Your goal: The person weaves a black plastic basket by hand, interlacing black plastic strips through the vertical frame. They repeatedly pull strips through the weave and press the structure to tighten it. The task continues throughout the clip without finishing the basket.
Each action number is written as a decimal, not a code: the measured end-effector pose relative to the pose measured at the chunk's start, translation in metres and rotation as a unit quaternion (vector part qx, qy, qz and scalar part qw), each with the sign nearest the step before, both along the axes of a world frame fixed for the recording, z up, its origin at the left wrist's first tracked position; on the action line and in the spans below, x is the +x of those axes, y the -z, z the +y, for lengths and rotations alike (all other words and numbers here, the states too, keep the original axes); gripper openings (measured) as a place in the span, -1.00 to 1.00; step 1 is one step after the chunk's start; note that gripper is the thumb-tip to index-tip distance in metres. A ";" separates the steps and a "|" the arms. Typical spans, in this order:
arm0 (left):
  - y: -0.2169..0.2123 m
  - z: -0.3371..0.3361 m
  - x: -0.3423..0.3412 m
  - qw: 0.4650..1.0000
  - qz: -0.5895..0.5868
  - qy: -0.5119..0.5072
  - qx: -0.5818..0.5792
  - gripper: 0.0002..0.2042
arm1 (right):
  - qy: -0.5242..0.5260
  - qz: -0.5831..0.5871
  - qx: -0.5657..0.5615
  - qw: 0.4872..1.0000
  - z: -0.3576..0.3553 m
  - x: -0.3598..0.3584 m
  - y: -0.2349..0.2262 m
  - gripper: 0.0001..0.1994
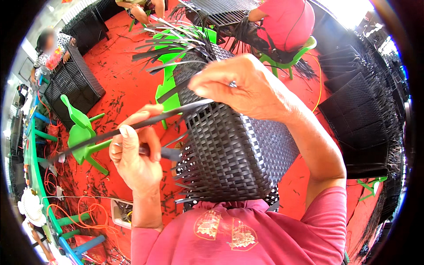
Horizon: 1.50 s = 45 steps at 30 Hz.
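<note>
A black woven basket-like piece rests against my lap, with loose strip ends sticking out along its left edge and a fringe at its far end. My left hand is closed, pinching a long flat black strip between thumb and fingers. That strip slants from the weave down to the left. A dark flat piece juts from the same fist toward the weave; its kind is unclear. Over the weave's upper part, my right hand is closed on another black strip, its fingertips partly hidden.
Green plastic chairs stand on the red floor, among black scraps. Seated people work at the back, beside black woven panels. More fringed panels lean at the right. An orange hose and white bin lie lower left.
</note>
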<state>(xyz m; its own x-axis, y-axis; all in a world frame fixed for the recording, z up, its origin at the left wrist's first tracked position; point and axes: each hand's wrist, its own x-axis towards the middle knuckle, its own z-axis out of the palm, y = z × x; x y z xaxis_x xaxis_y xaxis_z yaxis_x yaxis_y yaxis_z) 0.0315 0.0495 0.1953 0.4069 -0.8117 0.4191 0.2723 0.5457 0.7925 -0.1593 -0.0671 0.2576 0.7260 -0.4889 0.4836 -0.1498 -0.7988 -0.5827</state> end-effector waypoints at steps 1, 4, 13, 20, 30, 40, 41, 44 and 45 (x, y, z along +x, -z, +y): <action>-0.008 -0.002 -0.006 0.999 0.001 0.039 -0.019 -0.67 | -0.006 -0.025 -0.014 1.000 0.005 0.010 -0.014 -0.78; -0.013 0.004 -0.028 0.988 0.085 0.132 0.014 -0.68 | -0.107 -0.015 -0.069 0.992 0.022 0.037 -0.053 -0.80; 0.004 -0.004 -0.151 0.906 0.211 0.343 0.128 -0.76 | 0.017 0.067 0.105 0.992 0.058 -0.007 -0.057 -0.79; 0.006 -0.002 -0.149 0.869 0.177 0.397 0.238 -0.69 | 0.119 0.015 0.270 0.955 0.037 -0.028 -0.039 -0.74; 0.083 -0.034 -0.019 0.965 -0.082 0.103 0.226 -0.83 | 0.193 0.220 0.006 0.956 0.012 -0.038 -0.009 -0.89; 0.115 -0.094 -0.024 0.923 -0.122 0.278 0.237 -0.81 | 0.148 0.350 -0.019 0.925 -0.010 0.008 0.022 -0.95; 0.117 -0.097 -0.026 0.917 -0.136 0.287 0.240 -0.81 | 0.137 0.338 -0.053 0.930 -0.013 0.008 0.031 -0.97; 0.119 -0.107 -0.028 0.897 -0.156 0.324 0.257 -0.79 | 0.112 0.321 -0.087 0.936 -0.016 0.007 0.043 -0.91; 0.117 -0.111 -0.028 0.887 -0.173 0.337 0.265 -0.79 | 0.102 0.332 -0.082 0.934 -0.017 0.007 0.041 -0.90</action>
<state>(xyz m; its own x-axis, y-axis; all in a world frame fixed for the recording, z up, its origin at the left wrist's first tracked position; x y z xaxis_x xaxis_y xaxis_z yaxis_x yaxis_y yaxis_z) 0.0038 -0.0615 0.0784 -0.3237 -0.9420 -0.0887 0.0853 -0.1224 0.9888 -0.1525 -0.0841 0.2162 0.7922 -0.6088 0.0409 -0.5936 -0.7844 -0.1798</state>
